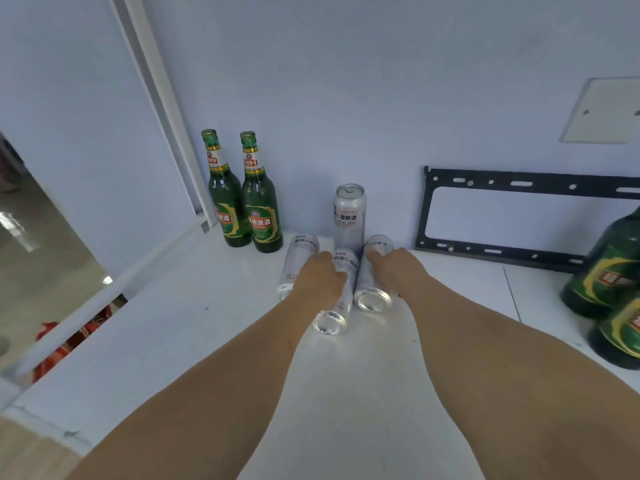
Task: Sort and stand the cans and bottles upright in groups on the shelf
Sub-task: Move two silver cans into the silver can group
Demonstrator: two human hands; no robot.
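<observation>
Three silver beer cans lie on their sides on the white shelf (207,341), bottoms toward me: a left can (298,258), a middle can (337,306) and a right can (375,289). My left hand (320,277) grips the middle can from above, fingers curled over it. My right hand (391,263) grips the right can near its far end. Behind them one silver can (349,213) stands upright against the wall. Two green beer bottles (227,202) (261,209) stand upright side by side at the back left.
Two more green bottles (609,271) (620,334) show at the right edge, cut off by the frame. A black metal bracket (519,183) leans on the wall at the back right. The shelf's left edge drops to the floor below.
</observation>
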